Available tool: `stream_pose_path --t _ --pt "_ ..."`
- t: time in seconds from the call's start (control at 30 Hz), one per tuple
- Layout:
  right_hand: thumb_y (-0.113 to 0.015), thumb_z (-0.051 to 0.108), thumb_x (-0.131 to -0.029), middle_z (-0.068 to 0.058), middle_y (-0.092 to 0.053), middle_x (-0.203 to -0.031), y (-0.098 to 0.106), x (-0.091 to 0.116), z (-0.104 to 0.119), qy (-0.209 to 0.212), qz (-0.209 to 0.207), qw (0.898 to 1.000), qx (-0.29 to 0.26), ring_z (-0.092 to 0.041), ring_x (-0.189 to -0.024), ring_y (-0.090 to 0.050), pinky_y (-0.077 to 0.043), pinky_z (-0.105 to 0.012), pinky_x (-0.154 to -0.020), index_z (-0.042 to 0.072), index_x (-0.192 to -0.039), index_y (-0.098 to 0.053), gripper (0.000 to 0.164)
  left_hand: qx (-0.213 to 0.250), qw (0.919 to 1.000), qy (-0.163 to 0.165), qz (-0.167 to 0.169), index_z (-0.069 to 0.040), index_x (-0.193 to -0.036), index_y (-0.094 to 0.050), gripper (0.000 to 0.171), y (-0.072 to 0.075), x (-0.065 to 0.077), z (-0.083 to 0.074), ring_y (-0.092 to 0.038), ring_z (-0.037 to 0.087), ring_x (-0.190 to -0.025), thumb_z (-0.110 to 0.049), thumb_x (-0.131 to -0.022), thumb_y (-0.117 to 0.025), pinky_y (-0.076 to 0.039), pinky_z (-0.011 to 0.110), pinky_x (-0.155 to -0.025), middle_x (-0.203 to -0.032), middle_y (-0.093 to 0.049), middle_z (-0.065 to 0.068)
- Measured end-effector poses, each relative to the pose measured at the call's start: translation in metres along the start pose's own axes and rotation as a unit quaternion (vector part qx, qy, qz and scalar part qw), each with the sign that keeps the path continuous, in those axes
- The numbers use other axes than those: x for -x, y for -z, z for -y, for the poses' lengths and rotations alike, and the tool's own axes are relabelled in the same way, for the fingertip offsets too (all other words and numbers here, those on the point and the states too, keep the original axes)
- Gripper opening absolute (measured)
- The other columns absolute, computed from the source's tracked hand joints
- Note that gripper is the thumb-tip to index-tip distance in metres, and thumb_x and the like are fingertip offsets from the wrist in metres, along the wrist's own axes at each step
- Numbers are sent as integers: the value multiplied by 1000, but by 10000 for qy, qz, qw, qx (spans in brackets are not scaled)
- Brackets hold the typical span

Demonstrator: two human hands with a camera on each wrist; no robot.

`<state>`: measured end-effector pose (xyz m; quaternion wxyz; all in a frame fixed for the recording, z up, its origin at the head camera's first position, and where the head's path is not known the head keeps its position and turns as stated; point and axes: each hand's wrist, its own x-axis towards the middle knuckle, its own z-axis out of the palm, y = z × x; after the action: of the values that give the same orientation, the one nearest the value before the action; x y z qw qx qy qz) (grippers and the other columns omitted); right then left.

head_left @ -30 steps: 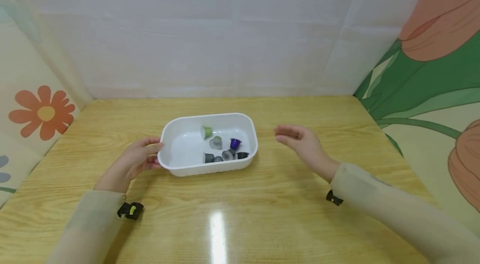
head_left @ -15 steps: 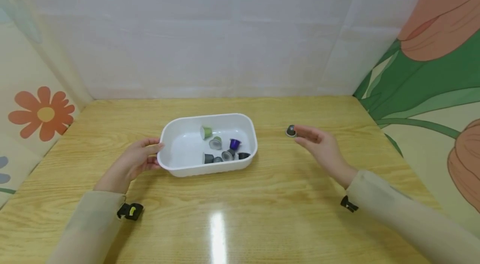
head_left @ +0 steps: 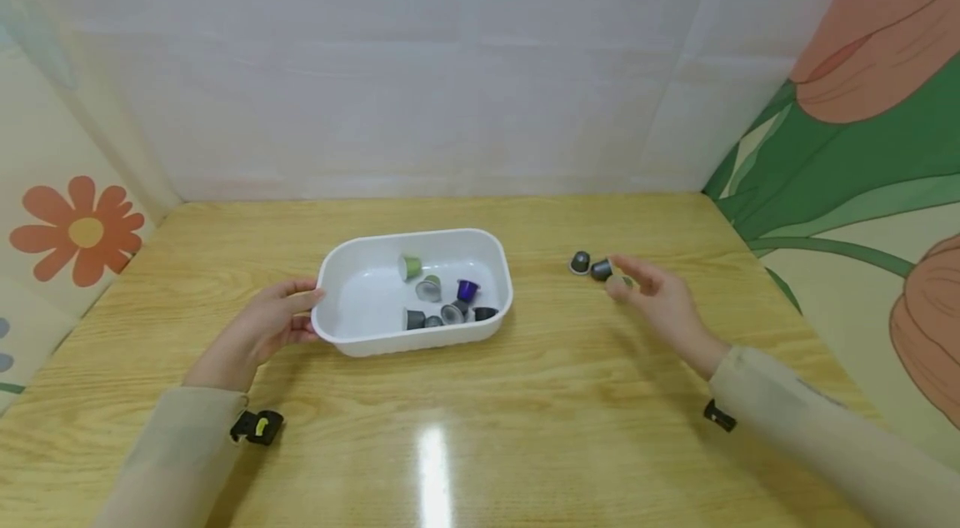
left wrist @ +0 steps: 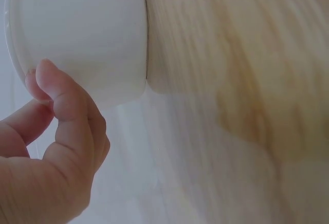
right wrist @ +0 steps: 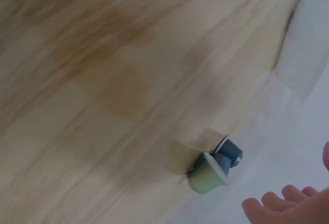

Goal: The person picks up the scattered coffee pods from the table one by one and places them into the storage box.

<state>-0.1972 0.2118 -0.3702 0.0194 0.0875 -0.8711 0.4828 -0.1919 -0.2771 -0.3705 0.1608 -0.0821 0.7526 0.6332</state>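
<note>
White plastic tray (head_left: 420, 342) pinched at one end

At its left end, the person's left hand (head_left: 273, 318) grips the tray between thumb and fingers. Inside, I can see a light green coffee capsule (head_left: 409, 267) toward the back wall, a silver-lidded capsule (head_left: 429, 289) near the middle, a purple capsule (head_left: 467, 291) to its right, and grey and black ones gathered along the front wall. Beyond the right end, on the wooden table (head_left: 525, 420), lie a dark grey capsule (head_left: 580, 262), a second dark capsule (head_left: 602, 270) and a loose green capsule (right wrist: 206, 176), close together. Just beside them, the right hand (head_left: 663, 303) grasps nothing, thumb and fingers parted.
</note>
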Motion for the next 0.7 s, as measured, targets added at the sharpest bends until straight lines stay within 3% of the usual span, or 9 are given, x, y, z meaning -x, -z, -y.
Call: stream_pose_path --t 0.13,0.4,0.7 --pt "-66 11 -94 -25 -39 -145 2 -3 -9 135 220 9988 407 -42 -136 -32 -28 -56 -110 -9 -140 -42 56 8 10000 -30 0 8 -134 -32 42 0 0 0 -58 9 -65 -18 -104 -46 -55 23 -61 -83 -57 0" --pt "-67 11 -92 -28 -36 -145 6 -11 -20 -46 341 9930 1127 -46 -134 -32 -28 -58 -109 -9 -142 -39 61 -51 10000 7 -11 8 -136 -32 44 2 -1 1 -58 10 -66 -19 -104 -47 -56 24 -62 -84 -57 0" --pt "-66 7 -93 -29 -33 -147 7 -20 -32 -130 634 9939 892 -47 -135 -30 -27 -56 -110 -12 -142 -36 61 -26 10000 -23 58 7 -134 -32 43 2 -3 3 -59 10 -67 -19 -104 -46 -56 24 -62 -85 -57 0"
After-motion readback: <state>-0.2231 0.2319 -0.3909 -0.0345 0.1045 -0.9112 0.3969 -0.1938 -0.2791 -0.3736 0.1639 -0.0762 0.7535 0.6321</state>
